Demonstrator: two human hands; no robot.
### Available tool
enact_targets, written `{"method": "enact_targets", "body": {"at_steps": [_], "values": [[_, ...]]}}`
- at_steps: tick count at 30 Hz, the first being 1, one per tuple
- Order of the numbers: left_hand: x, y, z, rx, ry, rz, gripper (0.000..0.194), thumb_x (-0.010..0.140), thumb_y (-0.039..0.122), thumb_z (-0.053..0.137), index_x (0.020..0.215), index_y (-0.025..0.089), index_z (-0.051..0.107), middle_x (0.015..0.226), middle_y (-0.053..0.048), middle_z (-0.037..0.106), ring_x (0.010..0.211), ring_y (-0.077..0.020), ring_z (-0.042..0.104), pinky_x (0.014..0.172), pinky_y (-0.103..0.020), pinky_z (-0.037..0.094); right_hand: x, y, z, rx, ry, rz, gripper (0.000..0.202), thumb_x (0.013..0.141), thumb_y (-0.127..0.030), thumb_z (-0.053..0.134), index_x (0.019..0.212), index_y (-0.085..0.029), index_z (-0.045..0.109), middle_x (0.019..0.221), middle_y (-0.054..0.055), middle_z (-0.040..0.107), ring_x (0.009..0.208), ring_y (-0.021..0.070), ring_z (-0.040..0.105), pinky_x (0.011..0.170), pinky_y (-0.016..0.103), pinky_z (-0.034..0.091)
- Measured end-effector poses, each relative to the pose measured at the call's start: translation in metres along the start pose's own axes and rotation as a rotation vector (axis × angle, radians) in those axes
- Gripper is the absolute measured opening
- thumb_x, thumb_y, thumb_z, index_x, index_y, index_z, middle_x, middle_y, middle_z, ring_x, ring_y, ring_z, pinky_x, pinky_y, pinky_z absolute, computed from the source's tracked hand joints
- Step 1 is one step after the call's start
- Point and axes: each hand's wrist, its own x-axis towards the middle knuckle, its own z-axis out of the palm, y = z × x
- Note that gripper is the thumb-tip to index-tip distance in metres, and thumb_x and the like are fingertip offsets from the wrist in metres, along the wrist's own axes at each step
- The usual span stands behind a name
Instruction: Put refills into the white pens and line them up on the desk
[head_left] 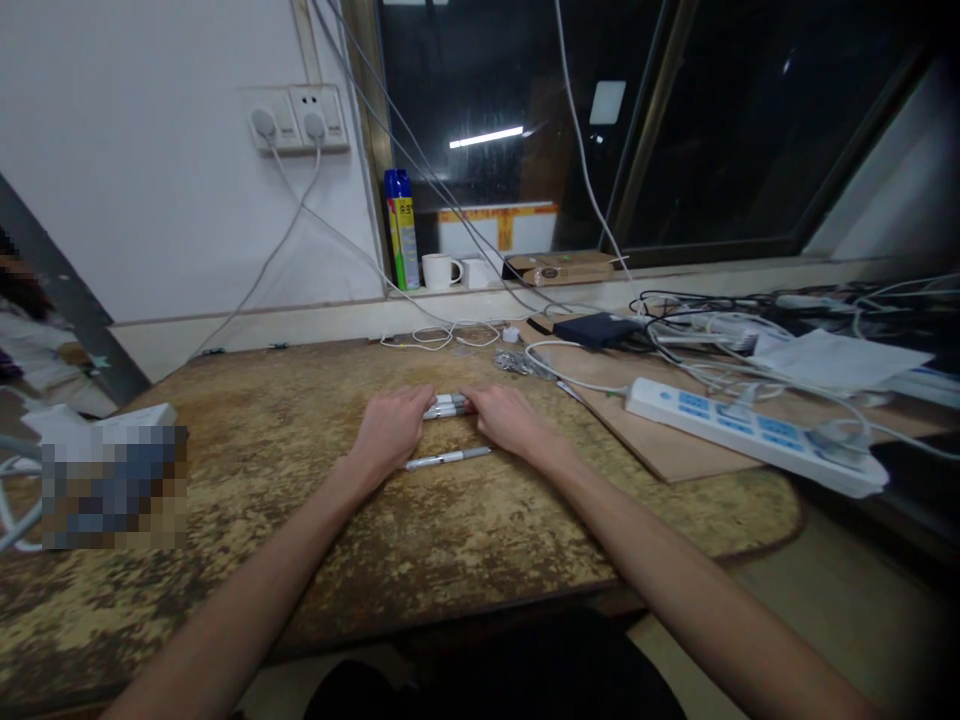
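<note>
Several white and grey pens (pixel 448 405) lie side by side between my two hands, over the middle of the worn wooden table (pixel 247 480). My left hand (pixel 393 425) is closed on their left ends. At their right ends, my right hand (pixel 504 415) has its fingers closed on them. Closer to me, one separate pen (pixel 448 458) rests on the tabletop, its left tip beside my left hand. The fingers partly cover the ends of the held pens, so their exact number is unclear.
A white power strip (pixel 750 435) crosses a brown board (pixel 652 440) on the right, near tangled cables. Behind stand a spray can (pixel 402 230), a white mug (pixel 439 271) and a cardboard box (pixel 562 268). A pixelated item (pixel 124 485) is at left.
</note>
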Motion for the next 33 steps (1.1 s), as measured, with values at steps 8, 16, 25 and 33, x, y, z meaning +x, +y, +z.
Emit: {"method": "enact_targets", "body": {"at_steps": [8,16,25,33], "values": [[0.000,0.000,0.005,-0.022,0.003,-0.062,0.026,0.106,0.027,0.035,0.103,0.021,0.060,0.098,-0.009,0.074,0.085,-0.0228,0.068,0.067,-0.031,0.040,0.004,-0.004,-0.003,-0.032,0.027,0.007,0.032,0.082,0.001,0.053,0.105,-0.019,0.064,0.102,0.012,0.074,0.094,0.0264,0.066,0.079,0.032,0.043],[0.004,-0.015,0.011,-0.082,0.042,-0.078,0.029,0.107,0.030,0.032,0.103,0.023,0.060,0.097,-0.007,0.072,0.085,-0.0235,0.067,0.068,-0.031,0.040,0.011,0.003,-0.003,-0.034,0.114,-0.122,0.024,0.090,-0.004,0.050,0.107,-0.016,0.060,0.109,0.014,0.069,0.102,0.0265,0.061,0.089,0.035,0.043],[0.003,-0.023,0.010,-0.171,0.099,-0.033,0.034,0.108,0.033,0.030,0.100,0.021,0.061,0.097,-0.006,0.068,0.094,-0.0229,0.062,0.081,-0.032,0.045,0.013,0.005,-0.004,0.210,0.178,-0.184,0.031,0.107,-0.036,0.039,0.102,-0.018,0.063,0.099,0.009,0.067,0.096,0.0215,0.059,0.090,0.033,0.043],[0.004,-0.024,0.015,-0.240,0.107,-0.033,0.031,0.108,0.030,0.032,0.103,0.021,0.062,0.098,-0.006,0.068,0.092,-0.0223,0.061,0.083,-0.032,0.045,0.013,0.005,-0.005,0.366,0.222,-0.174,0.022,0.101,-0.036,0.055,0.112,-0.019,0.062,0.111,0.009,0.068,0.104,0.0221,0.060,0.093,0.033,0.043]]}}
